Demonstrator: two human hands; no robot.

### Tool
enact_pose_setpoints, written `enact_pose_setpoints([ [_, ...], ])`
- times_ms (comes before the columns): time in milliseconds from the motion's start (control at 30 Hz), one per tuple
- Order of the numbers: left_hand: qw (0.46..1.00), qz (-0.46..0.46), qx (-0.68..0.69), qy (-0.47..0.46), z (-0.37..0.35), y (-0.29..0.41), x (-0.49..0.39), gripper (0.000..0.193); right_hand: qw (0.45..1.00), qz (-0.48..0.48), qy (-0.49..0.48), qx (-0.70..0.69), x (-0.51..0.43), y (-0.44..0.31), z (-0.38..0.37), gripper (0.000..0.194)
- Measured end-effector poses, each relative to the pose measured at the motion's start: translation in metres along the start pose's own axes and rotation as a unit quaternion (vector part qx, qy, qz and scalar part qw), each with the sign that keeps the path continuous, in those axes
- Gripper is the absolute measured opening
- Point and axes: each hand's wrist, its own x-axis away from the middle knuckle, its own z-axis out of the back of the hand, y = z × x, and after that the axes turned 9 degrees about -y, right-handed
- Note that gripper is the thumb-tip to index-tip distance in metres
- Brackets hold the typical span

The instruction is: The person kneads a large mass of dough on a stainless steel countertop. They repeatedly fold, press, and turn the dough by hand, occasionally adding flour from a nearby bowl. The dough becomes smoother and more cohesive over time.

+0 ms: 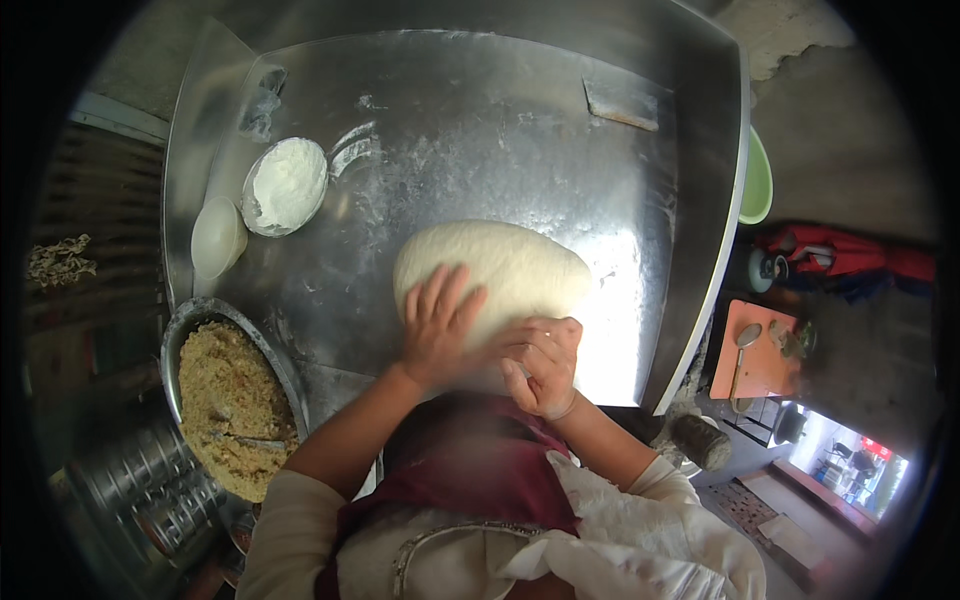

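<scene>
A large smooth lump of pale dough point(495, 262) lies on a stainless steel worktop point(465, 142) in front of me. My left hand point(441, 322) rests palm down on the dough's near left part, fingers apart and holding nothing. At the near right edge of the dough is my right hand point(541, 367), its fingers curled in and its thumb lower down. I see nothing held in it, though blur between the two hands hides whether its knuckles press the dough.
A bowl of white flour point(289, 184) and a pale bowl point(218, 238) stand at the left. Nearer is a metal basin of yellowish crumbly filling point(232, 405) with a utensil in it. A flat scraper point(620, 103) lies far right. Raised metal walls point(712, 187) border the worktop.
</scene>
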Motion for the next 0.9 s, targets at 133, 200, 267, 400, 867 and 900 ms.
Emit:
enact_pose_setpoints([
  [133, 0.978, -0.076, -0.171, 0.095, -0.049, -0.004, 0.033, 0.074, 0.954, 0.065, 0.052, 0.288, -0.011, 0.041, -0.030, 0.043],
  [200, 0.983, -0.074, -0.113, 0.125, -0.056, -0.030, 0.002, 0.059, 0.957, 0.052, 0.110, 0.265, -0.032, 0.071, -0.048, 0.044],
  [267, 0.984, -0.073, -0.067, 0.151, -0.056, -0.057, -0.033, 0.054, 0.953, 0.050, 0.166, 0.248, -0.059, 0.106, -0.056, 0.050],
  [400, 0.995, 0.007, -0.062, 0.083, -0.062, -0.121, -0.126, 0.088, 0.960, -0.029, 0.127, 0.249, -0.156, 0.187, -0.039, 0.050],
  [867, 0.847, 0.509, -0.098, -0.122, -0.014, -0.090, 0.057, 0.095, 0.897, -0.213, -0.002, 0.388, 0.050, 0.155, 0.071, 0.071],
  [900, 0.848, 0.505, -0.108, -0.115, -0.025, -0.084, 0.078, 0.096, 0.871, -0.263, 0.000, 0.416, 0.085, 0.141, 0.059, 0.085],
])
